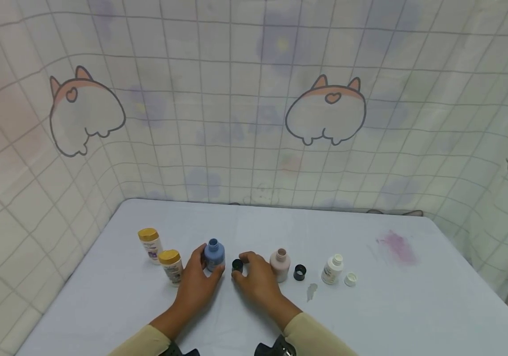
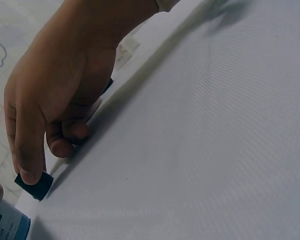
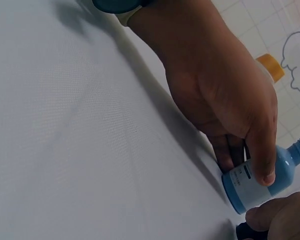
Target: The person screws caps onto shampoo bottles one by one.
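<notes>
Head view: the left hand (image 1: 195,283) grips the blue bottle (image 1: 215,258), which stands upright and uncapped on the white table (image 1: 383,311). The right hand (image 1: 258,278) pinches a black cap (image 1: 237,265) just right of the bottle. Left of the left hand stand two white jars (image 1: 172,271) with yellow lids (image 1: 169,256), one farther than the other. A pale pink bottle (image 1: 280,267), uncapped, stands immediately beside the right hand; contact cannot be determined. Farther right are a second black cap (image 1: 300,272), a small white bottle (image 1: 332,269) and a white cap (image 1: 350,279). Left wrist view: the right hand's fingertips hold the black cap tilted, near the blue bottle. Right wrist view: the left hand's thumb lies against the bottle's label (image 3: 250,189); the threaded neck (image 3: 299,151) is exposed.
</notes>
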Demonstrator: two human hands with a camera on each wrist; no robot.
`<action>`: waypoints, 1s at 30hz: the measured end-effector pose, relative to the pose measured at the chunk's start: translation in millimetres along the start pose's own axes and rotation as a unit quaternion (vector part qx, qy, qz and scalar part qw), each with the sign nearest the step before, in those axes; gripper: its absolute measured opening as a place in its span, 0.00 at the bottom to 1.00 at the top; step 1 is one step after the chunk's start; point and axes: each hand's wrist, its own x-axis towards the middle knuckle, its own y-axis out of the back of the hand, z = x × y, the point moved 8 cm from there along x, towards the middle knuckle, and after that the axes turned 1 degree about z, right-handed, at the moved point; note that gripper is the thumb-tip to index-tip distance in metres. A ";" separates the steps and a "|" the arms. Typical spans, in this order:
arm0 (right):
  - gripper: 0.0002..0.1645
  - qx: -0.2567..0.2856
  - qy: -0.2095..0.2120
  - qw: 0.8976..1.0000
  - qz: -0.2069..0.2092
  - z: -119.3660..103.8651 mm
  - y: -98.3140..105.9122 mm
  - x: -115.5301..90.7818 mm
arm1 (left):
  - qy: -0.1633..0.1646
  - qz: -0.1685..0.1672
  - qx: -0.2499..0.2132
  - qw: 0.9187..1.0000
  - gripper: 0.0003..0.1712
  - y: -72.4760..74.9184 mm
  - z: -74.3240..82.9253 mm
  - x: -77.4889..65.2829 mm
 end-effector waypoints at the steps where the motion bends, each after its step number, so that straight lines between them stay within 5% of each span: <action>1: 0.25 -0.001 -0.004 1.000 0.000 0.2 -0.8 0.4 | -0.003 0.003 -0.001 1.000 0.43 0.6 0.4 0.0; 12: 0.21 0.015 -0.002 1.000 0.008 0.8 0.5 -3.3 | -0.001 0.016 -0.016 1.000 0.40 2.3 3.1 0.8; 25: 0.23 0.070 0.003 0.997 -0.034 2.6 19.4 -24.4 | 0.006 -0.006 -0.002 1.000 0.37 0.5 1.2 0.2; 30: 0.23 0.067 0.020 0.996 -0.048 1.7 29.6 -30.3 | -0.017 -0.020 -0.006 1.000 0.37 1.3 3.8 -4.0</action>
